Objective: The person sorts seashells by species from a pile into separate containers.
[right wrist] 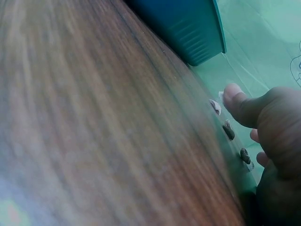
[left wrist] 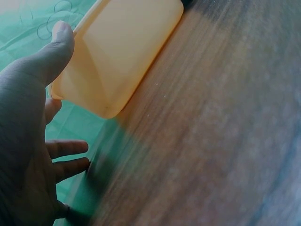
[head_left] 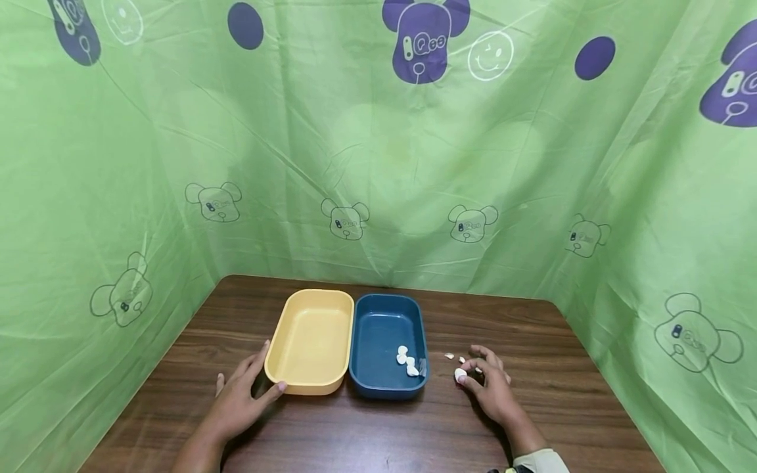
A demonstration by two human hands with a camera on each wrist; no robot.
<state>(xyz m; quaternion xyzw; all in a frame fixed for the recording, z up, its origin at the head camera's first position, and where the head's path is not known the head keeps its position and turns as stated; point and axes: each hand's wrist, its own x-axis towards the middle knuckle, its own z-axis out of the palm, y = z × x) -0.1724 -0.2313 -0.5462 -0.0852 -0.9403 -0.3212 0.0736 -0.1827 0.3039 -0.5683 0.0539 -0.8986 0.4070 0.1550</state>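
Observation:
My left hand (head_left: pixel 239 401) rests at the near left corner of a yellow tray (head_left: pixel 276 341), its thumb on the rim and its fingers spread along the outer side. In the left wrist view the thumb (left wrist: pixel 62 40) lies against that rim. To the right, my right hand (head_left: pixel 491 384) pinches a small white pebble-like piece (head_left: pixel 460 374) between thumb and index finger, just above the table. Other small pieces (head_left: pixel 449 355) lie beside the fingers, partly hidden by them. The right wrist view shows several pieces (right wrist: pixel 228 132) near the thumb, some dark.
A blue tray (head_left: pixel 387 393) stands against the yellow one, with several white pieces (head_left: pixel 402 355) and a clear scrap (head_left: pixel 422 366) at its near right. Both are on a dark wooden table (head_left: pixel 355 433). Green printed cloth (head_left: pixel 402 157) hangs around the back and sides.

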